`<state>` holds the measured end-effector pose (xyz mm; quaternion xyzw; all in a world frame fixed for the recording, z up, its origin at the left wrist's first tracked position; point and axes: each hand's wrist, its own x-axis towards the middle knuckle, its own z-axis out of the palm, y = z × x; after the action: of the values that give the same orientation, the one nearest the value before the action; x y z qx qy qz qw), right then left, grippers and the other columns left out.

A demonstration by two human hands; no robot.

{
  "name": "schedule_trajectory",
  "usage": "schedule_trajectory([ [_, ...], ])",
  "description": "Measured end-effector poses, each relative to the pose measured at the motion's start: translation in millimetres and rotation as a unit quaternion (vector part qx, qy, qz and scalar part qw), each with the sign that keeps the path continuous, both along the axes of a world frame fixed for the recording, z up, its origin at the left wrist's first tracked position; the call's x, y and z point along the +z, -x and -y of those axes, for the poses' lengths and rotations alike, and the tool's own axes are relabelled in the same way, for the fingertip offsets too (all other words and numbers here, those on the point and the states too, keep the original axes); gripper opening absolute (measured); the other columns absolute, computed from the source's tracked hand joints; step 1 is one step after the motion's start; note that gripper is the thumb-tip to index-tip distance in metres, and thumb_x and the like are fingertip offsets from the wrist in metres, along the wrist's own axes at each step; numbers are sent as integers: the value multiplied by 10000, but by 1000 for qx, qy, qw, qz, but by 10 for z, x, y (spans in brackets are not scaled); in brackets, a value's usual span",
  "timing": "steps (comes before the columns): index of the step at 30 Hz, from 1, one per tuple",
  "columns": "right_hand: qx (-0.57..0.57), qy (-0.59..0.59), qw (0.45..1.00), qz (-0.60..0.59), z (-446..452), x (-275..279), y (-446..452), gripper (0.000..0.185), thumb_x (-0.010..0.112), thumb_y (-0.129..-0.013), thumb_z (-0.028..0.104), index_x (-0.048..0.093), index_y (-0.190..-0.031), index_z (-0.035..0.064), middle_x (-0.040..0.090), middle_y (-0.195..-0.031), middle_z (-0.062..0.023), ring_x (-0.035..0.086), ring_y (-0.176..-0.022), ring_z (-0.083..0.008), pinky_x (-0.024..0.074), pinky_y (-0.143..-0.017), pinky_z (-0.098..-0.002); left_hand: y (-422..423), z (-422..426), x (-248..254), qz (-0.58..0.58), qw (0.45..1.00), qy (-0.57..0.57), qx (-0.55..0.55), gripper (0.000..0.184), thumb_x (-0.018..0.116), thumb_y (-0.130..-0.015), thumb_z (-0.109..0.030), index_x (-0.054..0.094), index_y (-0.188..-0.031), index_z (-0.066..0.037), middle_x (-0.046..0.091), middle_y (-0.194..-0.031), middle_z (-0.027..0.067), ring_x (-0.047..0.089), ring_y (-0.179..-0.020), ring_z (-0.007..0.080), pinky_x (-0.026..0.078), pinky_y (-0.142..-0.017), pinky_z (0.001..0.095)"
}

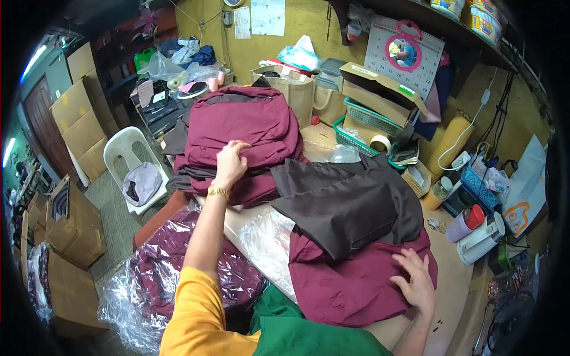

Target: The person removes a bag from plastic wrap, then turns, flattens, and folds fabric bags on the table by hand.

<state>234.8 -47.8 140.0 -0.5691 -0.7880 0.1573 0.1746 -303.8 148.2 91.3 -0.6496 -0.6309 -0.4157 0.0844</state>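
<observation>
"So, starting and ending with the head view, what is the left hand [231,163] doing?"

"Its fingers are bent over the near side of the maroon stack [243,127], at the far left of the tabletop [454,270]. Whether they pinch a layer or merely press, I cannot tell."

"And the right hand [415,279]?"

"Unclenched, fingers spread on the maroon cloth [350,293] close to the body. It seems to grasp nothing; so light a touch would probably steady soft fabric without creasing it."

"Why is the dark cloth [350,204] there?"

"It lies loosely folded over the far part of that maroon cloth, perhaps so both stay together as one pile. I can't tell if they are joined."

"What about the plastic?"

"A clear sheet [264,237] lies between the stack and the dark cloth, possibly to shield fabric from the surface. Below, film encloses the wrapped bundle [178,261], likely against dust."

"And the green baskets [371,115]?"

"Near the wall, presumably to leave the near side for cloth."
</observation>
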Motion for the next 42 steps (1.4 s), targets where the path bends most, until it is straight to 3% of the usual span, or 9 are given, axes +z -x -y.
schedule_trajectory([
  [5,195,54,979,-10,-197,82,351,437,754,-837,236,652,-1241,106,664,-1192,-127,613,-1126,-302,388,-1074,-518,286,-531,-199,-91,983,98,126,225,688,-817,-170,724,-1037,-137,665,-1079,78,614,-1057,290,476,-893,467],
  [17,336,7,942,2,-419,111,835,398,740,-848,209,651,-1207,62,672,-1160,-109,634,-1012,-301,487,-918,-392,635,-862,-73,-236,958,123,109,184,588,-841,-121,659,-1010,-109,680,-969,96,651,-956,308,483,-814,471],
  [21,319,-17,947,-33,-476,261,776,392,789,-778,137,683,-1145,49,681,-1166,-126,658,-1036,-311,508,-922,-397,409,-927,441,-193,959,-191,80,80,552,-893,-95,614,-940,-111,654,-866,104,631,-812,319,477,-732,442],
  [23,301,-131,942,-63,-574,374,789,468,808,-766,181,661,-1194,62,633,-1237,-174,629,-1105,-335,504,-954,-392,-68,-671,951,-163,939,-303,19,113,561,-879,-47,610,-960,-108,636,-835,103,619,-780,328,479,-680,421],
  [28,174,-422,889,-35,-590,586,1085,953,888,-636,265,426,-1467,193,132,-1613,-255,99,-1494,-469,156,-1159,-657,-1476,802,1235,-241,898,-266,-255,231,627,-704,-90,600,-933,-98,572,-798,71,578,-698,257,465,-619,406],
  [31,194,-412,885,94,-623,524,1073,409,728,-716,129,667,-1120,117,609,-1224,-141,551,-1223,-319,157,-1157,-673,-2083,1741,797,-199,901,-140,-360,436,809,-707,-370,630,-1008,-110,630,-925,64,573,-745,208,450,-682,346],
  [32,214,-368,902,71,-634,453,1015,194,641,-708,65,662,-900,78,616,-884,-55,627,-903,-246,277,-1118,-644,-2153,1939,639,-177,914,-69,-359,541,820,-707,-404,606,-1098,-98,617,-1047,82,562,-818,212,435,-700,342],
  [37,217,-255,942,40,-523,-77,636,174,647,-671,13,599,-830,67,518,-743,-77,565,-741,-271,486,-911,-402,-1728,2165,-179,-209,958,129,-152,428,619,-793,-79,589,-1219,-117,588,-1161,91,602,-996,282,477,-796,374],
  [42,206,-155,965,35,-654,-78,511,202,626,-675,-25,611,-865,42,621,-843,-124,628,-851,-337,511,-842,-415,-828,2005,-28,-127,974,170,-81,110,617,-841,-71,693,-918,-85,642,-858,81,673,-786,265,537,-644,394],
])
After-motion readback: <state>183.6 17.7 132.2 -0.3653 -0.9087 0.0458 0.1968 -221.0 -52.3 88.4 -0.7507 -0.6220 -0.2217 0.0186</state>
